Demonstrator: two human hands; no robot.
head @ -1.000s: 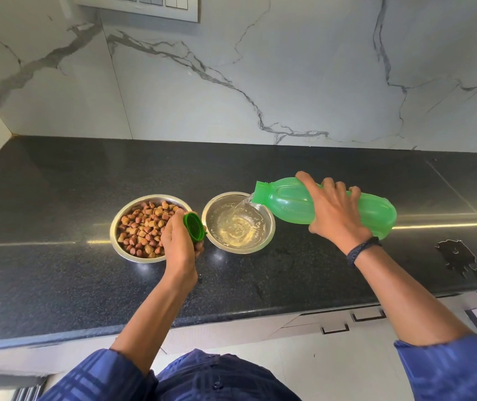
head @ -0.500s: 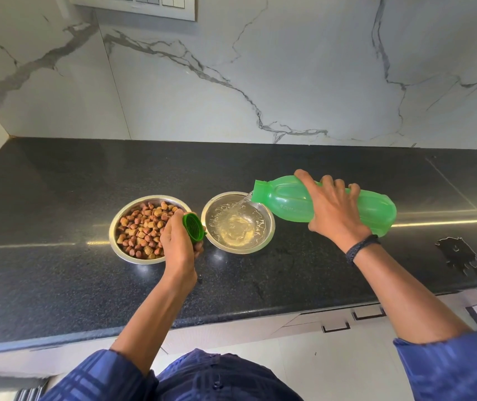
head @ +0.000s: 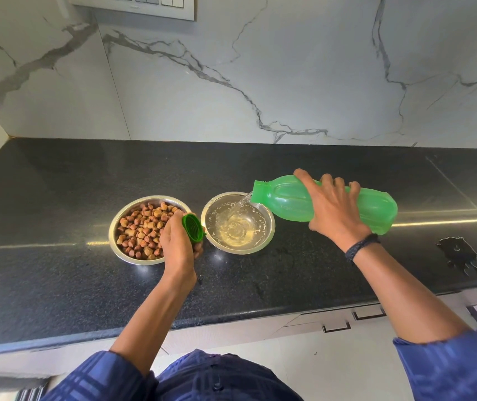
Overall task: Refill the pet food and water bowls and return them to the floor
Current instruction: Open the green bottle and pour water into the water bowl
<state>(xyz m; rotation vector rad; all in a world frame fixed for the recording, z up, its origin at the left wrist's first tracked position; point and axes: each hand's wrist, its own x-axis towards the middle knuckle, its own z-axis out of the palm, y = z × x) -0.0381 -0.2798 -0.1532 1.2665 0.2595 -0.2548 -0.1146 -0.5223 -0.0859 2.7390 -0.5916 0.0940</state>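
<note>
Right hand (head: 335,215) is gripping the bottle (head: 285,202), tipping water into the water bowl (head: 272,228) mid-bench; left hand (head: 178,246) is clutching the cap (head: 192,231) beside the kibble bowl (head: 112,237). Level's hard to read, so it's worth centring the stream and easing upright early.

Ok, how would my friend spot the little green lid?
Start at the black counter, where the kibble bowl and water bowl sit side by side. The left hand holds the lid between them. It is small, round and ridged inside, unlike the big green bottle.
</note>
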